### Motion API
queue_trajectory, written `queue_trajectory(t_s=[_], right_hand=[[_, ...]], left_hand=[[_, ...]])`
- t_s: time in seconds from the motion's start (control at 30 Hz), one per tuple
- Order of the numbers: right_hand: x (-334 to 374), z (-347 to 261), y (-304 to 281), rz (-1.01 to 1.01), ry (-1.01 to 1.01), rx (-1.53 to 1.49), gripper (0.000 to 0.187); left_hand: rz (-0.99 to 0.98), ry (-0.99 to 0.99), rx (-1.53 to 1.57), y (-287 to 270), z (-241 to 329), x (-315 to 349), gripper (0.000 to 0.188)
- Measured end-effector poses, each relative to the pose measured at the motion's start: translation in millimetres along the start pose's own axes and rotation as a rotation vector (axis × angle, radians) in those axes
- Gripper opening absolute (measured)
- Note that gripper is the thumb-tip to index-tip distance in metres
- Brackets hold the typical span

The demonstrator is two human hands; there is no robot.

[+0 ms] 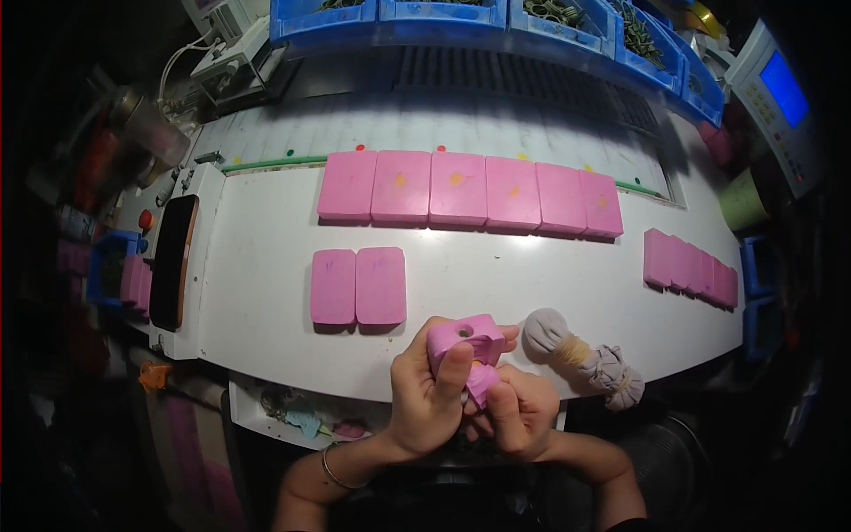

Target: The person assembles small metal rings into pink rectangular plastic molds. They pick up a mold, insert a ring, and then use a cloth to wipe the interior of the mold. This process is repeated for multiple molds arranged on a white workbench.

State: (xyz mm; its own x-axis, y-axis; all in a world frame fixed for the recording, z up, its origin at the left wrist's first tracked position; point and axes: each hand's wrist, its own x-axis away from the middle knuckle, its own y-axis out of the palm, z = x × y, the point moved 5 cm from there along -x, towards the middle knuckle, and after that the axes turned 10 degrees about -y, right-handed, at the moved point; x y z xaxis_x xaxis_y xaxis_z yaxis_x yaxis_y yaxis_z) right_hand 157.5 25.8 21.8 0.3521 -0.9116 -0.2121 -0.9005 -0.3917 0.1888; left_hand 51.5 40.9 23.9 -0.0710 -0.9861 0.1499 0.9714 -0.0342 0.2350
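Pink block (pixel 479 328), held left of the bundle (pixel 578 353)

The left hand (pixel 425 390) grips the block (a dark hole shows in its face); the right hand (pixel 527 406) pinches a pink piece (pixel 481 383) at its near side. On the worktop (pixel 496 284), two blocks (pixel 379 285) lie farther left of the bundle, a row of six (pixel 457 199) beyond it.

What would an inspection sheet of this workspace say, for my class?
Surface: smooth white tabletop, bearing pink blocks.
Job's things: holed pink rectangular block in hand; six pink rectangular blocks in a row, two nearer, more at right.
Clutter: grey cloth-like bundle with tan band; black-faced rectangular slab.
Hands: left hand grips the holed block; right hand pinches a thin pink piece.
Cables: white cable, upper left.
Surroundings: blue plastic bins beyond; white device with blue screen, right.
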Motion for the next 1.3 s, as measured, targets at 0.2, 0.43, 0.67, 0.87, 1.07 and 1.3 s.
queue_trajectory(t_s=[0.2, 0.43, 0.67, 0.87, 1.07, 1.3], right_hand=[[9.8, -9.8, -11.7, -0.151, -0.045, 0.408, 0.017], [6.0, -19.7, -41.2, -0.224, 0.022, 1.262, 0.014], [-16.3, -47.5, -10.4, -0.179, -0.431, 0.996, 0.058], [-22.9, -42.9, 6.1, -0.189, -0.642, 0.863, 0.06], [-24.4, -39.1, 14.6, -0.298, -0.819, 0.935, 0.063], [-17.2, -28.3, 25.6, -0.087, -0.939, 0.999, 0.069]], left_hand=[[0.11, -0.184, 0.059, -22.0, 18.8, -13.1, 0.075], [0.023, -0.242, -0.104, -21.6, 15.7, -0.4, 0.084], [0.054, 0.037, -0.293, -24.0, 21.5, 6.7, 0.087], [0.073, 0.245, -0.301, -33.7, 29.7, 7.5, 0.074], [0.064, 0.215, -0.242, -37.2, 26.0, 8.5, 0.069], [0.083, 0.267, -0.25, -36.9, 30.2, 8.2, 0.063]])
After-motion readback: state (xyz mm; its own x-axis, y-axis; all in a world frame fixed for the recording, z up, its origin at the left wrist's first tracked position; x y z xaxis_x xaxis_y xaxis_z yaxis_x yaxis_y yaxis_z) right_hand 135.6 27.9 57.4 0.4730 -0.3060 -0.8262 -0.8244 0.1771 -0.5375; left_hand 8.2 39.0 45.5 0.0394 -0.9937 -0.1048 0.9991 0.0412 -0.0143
